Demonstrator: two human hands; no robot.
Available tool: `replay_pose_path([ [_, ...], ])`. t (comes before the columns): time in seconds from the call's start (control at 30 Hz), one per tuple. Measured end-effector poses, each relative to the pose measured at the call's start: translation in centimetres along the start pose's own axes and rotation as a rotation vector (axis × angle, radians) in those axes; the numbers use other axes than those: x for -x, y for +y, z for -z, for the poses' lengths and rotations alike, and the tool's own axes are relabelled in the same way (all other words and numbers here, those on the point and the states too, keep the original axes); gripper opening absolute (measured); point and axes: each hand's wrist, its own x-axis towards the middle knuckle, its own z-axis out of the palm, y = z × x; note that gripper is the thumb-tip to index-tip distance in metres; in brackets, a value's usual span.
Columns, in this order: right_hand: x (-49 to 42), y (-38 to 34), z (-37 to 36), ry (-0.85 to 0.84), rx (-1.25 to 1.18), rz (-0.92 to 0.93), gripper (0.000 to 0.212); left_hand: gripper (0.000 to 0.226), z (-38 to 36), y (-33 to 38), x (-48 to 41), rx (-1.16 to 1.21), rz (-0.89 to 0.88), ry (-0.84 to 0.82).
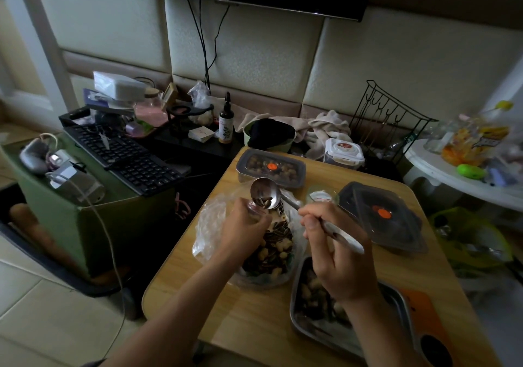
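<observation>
Few seeds (263,201) lay in the spoon (264,190) just above the bag (276,243); my right hand (339,259) pinched its handle, my left hand (243,229) gripped the bag's mouth. I judged a level bowl would prevent spills.

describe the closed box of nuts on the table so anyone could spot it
Start at the wooden table. At its far edge, beyond the spoon in the right hand, sits a rectangular box. Unlike the open metal tray nearest the person and the darker container to its right, it shows brown nuts through a clear lid.
</observation>
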Motion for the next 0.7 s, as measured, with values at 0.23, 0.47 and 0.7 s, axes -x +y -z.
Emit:
replay_pose_path([
  [0.23,-0.30,-0.36,0.37,-0.051,-0.056,0.067,0.025,0.040,0.27,0.40,0.36,0.047,-0.038,-0.041],
  [0.47,-0.21,-0.30,0.26,-0.025,-0.076,0.071,0.029,0.038,0.47,0.29,0.39,0.134,-0.047,-0.055],
  [0.7,0.13,0.13,-0.14,0.072,-0.028,-0.050,0.029,0.030,0.47,0.11,0.08,0.148,-0.046,-0.052],
])
